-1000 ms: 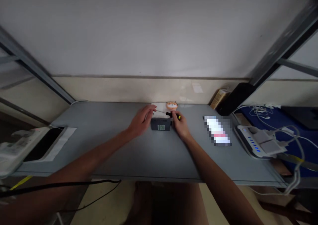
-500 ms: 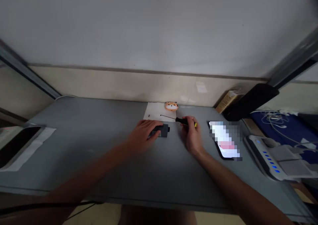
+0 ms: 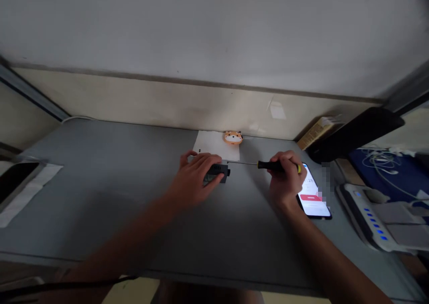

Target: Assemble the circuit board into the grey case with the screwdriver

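My left hand (image 3: 195, 180) lies over a small dark box-like device (image 3: 219, 173) on the grey table (image 3: 110, 179), fingers curled round it and pinning it down. My right hand (image 3: 285, 179) is wrapped round the black and yellow handle of a screwdriver (image 3: 268, 165). Its thin shaft runs level to the left, and its tip reaches the device's right end. Behind the device lies a white paper sheet (image 3: 214, 145) with tiny dark specks on it. An orange animal-shaped trinket (image 3: 233, 137) sits at the sheet's far edge.
A lit phone (image 3: 315, 196) lies on the table under my right wrist. A charger hub with blue lights (image 3: 368, 214) and cables sits at the right. A black flat object (image 3: 355, 132) and a tan box (image 3: 315, 132) lean on the wall. A dark tray (image 3: 16, 185) sits far left.
My right hand moved right with the screwdriver and turned its shaft level toward the device. My left hand settled over the device. The camera tilted down and closer.
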The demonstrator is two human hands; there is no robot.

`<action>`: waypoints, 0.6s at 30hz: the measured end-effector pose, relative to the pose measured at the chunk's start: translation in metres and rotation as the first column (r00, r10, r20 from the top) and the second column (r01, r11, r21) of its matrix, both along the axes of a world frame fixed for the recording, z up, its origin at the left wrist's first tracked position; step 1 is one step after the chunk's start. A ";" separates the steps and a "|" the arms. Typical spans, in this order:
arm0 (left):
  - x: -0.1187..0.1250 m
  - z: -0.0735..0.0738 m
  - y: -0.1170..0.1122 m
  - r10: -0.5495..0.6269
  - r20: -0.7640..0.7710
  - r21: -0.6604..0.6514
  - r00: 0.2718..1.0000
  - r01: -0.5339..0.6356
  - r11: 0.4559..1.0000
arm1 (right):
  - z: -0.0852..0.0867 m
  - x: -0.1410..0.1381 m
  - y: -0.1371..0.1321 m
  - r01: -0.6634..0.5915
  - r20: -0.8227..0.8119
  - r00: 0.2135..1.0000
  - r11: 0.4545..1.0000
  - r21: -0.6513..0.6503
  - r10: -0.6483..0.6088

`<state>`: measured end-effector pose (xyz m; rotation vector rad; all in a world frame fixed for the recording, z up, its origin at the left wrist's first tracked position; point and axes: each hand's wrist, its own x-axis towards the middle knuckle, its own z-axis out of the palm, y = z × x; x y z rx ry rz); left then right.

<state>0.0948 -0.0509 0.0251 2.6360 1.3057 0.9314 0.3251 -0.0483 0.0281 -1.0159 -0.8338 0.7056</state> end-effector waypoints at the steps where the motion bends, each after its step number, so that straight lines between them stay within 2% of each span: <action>1: 0.002 0.000 0.000 0.007 0.006 0.020 1.000 -0.007 1.000 | 0.000 0.000 0.000 -0.016 0.008 1.000 1.000 0.026 0.016; 6: -0.001 -0.001 -0.001 0.015 -0.012 0.090 1.000 -0.014 0.996 | 0.000 -0.001 0.000 -0.062 0.049 0.997 0.994 0.088 0.058; 13: -0.019 -0.007 -0.004 0.026 -0.004 0.192 1.000 -0.025 0.981 | 0.003 0.000 -0.002 -0.068 0.059 0.996 0.995 0.073 0.064; 18: -0.015 -0.007 -0.006 -0.002 0.001 0.221 1.000 0.002 0.975 | 0.002 0.000 -0.002 -0.085 0.081 0.994 0.993 0.080 0.079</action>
